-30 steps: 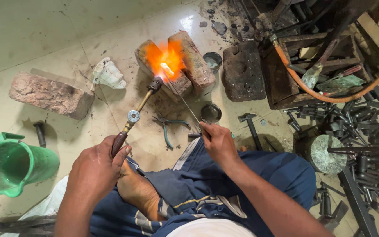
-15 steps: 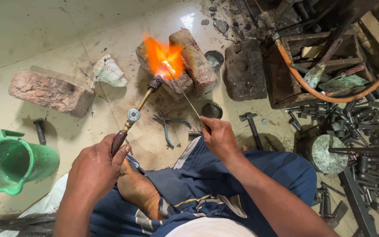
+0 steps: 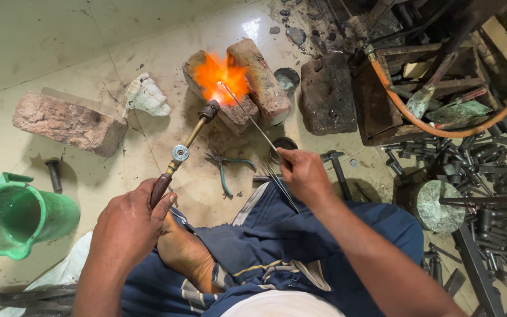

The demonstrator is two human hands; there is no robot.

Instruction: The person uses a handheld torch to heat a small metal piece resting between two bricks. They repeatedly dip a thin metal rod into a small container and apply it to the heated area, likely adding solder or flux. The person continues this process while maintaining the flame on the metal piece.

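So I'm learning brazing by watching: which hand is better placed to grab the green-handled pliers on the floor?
Probably the right hand: it sits closer to the pliers, holding only a thin rod. The left hand grips the lit torch.

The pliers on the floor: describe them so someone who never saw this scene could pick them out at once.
Start at the two bricks with the orange flame between them, then drop toward the person's knees. The pliers lie on the pale floor just right of the torch that the left hand holds. They alone have green handles, spread apart.
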